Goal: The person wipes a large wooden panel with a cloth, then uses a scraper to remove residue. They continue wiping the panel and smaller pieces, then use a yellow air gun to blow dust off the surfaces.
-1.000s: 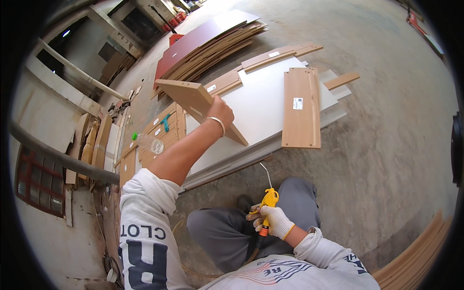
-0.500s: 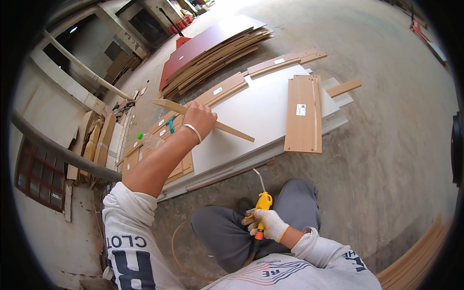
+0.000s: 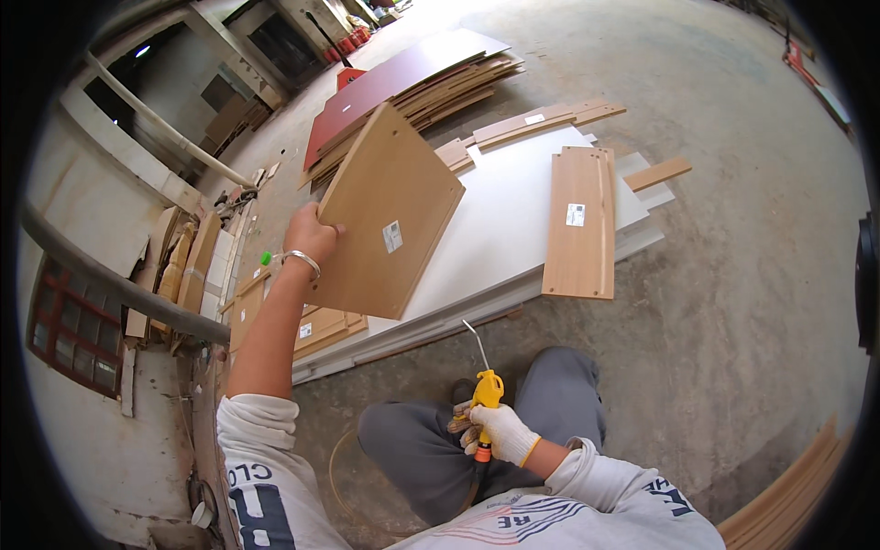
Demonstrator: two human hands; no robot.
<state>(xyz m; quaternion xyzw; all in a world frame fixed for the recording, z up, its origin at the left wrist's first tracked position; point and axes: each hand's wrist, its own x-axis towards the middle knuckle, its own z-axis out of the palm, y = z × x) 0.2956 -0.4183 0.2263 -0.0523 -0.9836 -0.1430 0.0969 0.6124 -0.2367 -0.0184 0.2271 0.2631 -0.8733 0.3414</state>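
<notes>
- While I sit on the concrete floor (image 3: 752,302), my left hand (image 3: 310,236) grips the left edge of a tan wooden panel (image 3: 390,215), lifted and tilted above the big white board (image 3: 513,215) in front of me.
- My gloved right hand (image 3: 500,431) is clenched around a yellow-handled screwdriver (image 3: 484,390), its shaft pointing up toward the white board's near edge.
- To handle the panel well, I judge I should keep the thumb over its edge and the wrist firm, since one hand carries the whole sheet and it could twist or drop a corner onto the board.
- On the white board's right part lies a long grooved plank (image 3: 579,225); a short wooden strip (image 3: 658,173) sits just beyond it.
- Behind the white board is a stack of panels with a dark red sheet (image 3: 403,78) on top.
- Left of the white board, smaller tan pieces (image 3: 275,316) lie stacked under my forearm, crowding that side.
</notes>
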